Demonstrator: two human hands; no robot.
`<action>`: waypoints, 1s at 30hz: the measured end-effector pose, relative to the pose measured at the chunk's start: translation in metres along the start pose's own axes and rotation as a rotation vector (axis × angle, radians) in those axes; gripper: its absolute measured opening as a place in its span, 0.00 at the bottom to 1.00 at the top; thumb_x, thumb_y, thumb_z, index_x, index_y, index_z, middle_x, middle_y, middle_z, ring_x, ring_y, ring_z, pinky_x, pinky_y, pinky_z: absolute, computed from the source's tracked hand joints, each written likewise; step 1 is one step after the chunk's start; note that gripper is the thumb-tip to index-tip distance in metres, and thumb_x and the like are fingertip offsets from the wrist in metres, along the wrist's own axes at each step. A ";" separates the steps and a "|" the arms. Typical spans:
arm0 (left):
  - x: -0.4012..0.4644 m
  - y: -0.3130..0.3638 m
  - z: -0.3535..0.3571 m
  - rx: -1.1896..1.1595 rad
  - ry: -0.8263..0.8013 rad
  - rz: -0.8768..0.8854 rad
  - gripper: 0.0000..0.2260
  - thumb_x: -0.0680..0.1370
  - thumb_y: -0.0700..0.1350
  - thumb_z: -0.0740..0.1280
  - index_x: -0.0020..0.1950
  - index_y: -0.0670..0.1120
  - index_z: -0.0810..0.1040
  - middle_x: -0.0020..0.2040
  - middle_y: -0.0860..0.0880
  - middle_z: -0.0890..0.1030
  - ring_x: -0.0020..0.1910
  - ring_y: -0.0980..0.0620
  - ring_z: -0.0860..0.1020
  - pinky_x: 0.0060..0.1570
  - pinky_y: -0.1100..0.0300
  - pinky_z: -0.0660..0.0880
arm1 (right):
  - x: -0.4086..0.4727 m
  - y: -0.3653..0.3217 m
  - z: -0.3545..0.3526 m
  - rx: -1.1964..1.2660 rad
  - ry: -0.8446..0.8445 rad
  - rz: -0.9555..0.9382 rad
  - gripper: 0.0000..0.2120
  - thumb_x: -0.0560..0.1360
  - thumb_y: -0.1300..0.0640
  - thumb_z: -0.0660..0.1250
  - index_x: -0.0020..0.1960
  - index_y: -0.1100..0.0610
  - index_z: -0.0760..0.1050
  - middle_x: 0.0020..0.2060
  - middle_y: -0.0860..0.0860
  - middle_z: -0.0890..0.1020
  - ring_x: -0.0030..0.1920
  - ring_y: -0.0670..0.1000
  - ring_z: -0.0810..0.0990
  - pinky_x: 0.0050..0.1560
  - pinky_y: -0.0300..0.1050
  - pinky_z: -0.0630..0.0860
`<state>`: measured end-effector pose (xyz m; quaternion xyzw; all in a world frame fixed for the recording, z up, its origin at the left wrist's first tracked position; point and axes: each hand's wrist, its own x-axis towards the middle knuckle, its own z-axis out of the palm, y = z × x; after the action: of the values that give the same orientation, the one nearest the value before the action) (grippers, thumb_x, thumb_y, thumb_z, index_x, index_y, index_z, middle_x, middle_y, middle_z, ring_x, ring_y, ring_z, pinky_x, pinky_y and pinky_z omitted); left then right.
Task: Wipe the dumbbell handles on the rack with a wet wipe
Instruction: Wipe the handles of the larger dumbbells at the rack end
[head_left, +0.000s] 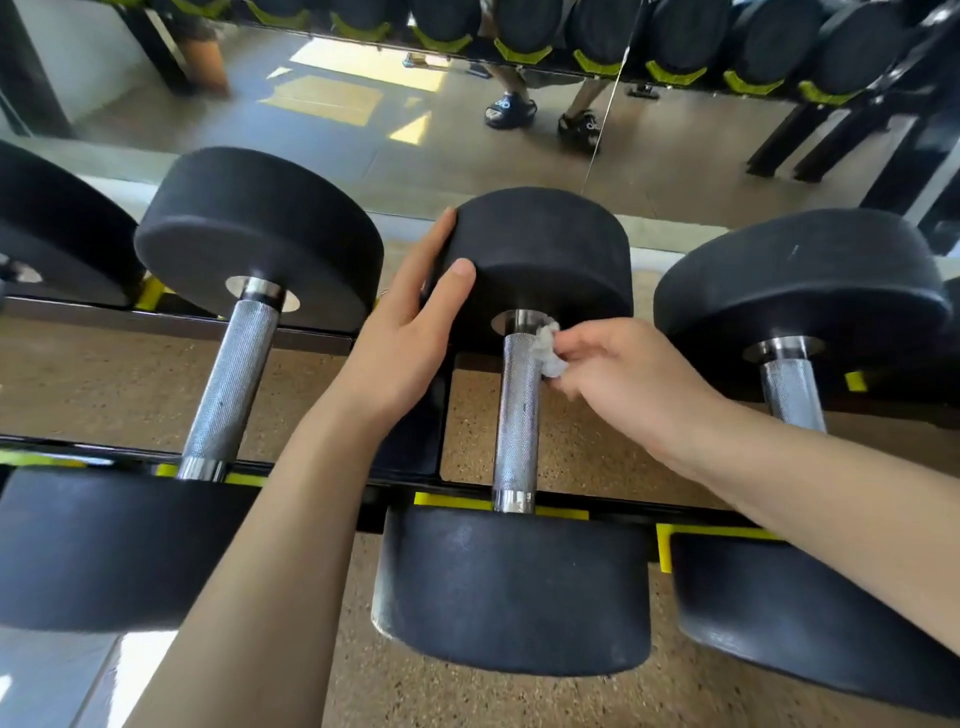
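Observation:
Black round-headed dumbbells lie side by side on a rack with yellow cradles (457, 501). The middle dumbbell (540, 249) has a knurled steel handle (515, 415). My right hand (628, 374) pinches a crumpled white wet wipe (549, 352) against the upper right side of that handle, just below the far head. My left hand (410, 332) grips the left edge of the far head, thumb on its front face. To the left lies another dumbbell, its handle (231, 384) bare; a third handle (792, 387) shows at the right.
A wall mirror (363, 130) stands right behind the rack and reflects the floor, a person's feet in sandals and more dumbbells. Speckled brown floor (104, 384) shows between the rack rails. Neighbouring dumbbell heads sit close on both sides of the middle one.

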<state>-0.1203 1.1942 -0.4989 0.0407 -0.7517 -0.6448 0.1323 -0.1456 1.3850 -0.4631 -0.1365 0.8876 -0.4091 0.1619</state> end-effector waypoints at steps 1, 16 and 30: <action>0.000 0.000 -0.001 -0.011 0.004 -0.011 0.23 0.85 0.55 0.61 0.80 0.63 0.63 0.74 0.66 0.70 0.70 0.73 0.67 0.62 0.76 0.65 | 0.003 0.003 0.000 0.157 -0.045 0.071 0.13 0.71 0.70 0.62 0.53 0.70 0.79 0.55 0.65 0.81 0.59 0.61 0.79 0.65 0.59 0.74; 0.002 0.000 0.001 -0.020 0.017 -0.015 0.21 0.85 0.53 0.62 0.78 0.62 0.65 0.70 0.64 0.73 0.63 0.75 0.72 0.55 0.79 0.69 | -0.001 0.008 -0.011 0.040 0.001 -0.171 0.16 0.73 0.61 0.71 0.61 0.52 0.82 0.51 0.43 0.83 0.54 0.41 0.81 0.58 0.35 0.77; 0.000 0.002 0.000 -0.011 0.013 -0.020 0.21 0.85 0.53 0.62 0.78 0.62 0.65 0.71 0.63 0.72 0.61 0.76 0.73 0.52 0.80 0.69 | -0.009 -0.004 0.011 -0.623 0.002 -0.572 0.06 0.80 0.54 0.61 0.48 0.51 0.76 0.47 0.46 0.73 0.44 0.46 0.75 0.40 0.38 0.71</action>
<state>-0.1201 1.1946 -0.4973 0.0515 -0.7469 -0.6499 0.1309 -0.1327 1.3787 -0.4655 -0.4192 0.8954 -0.1497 -0.0082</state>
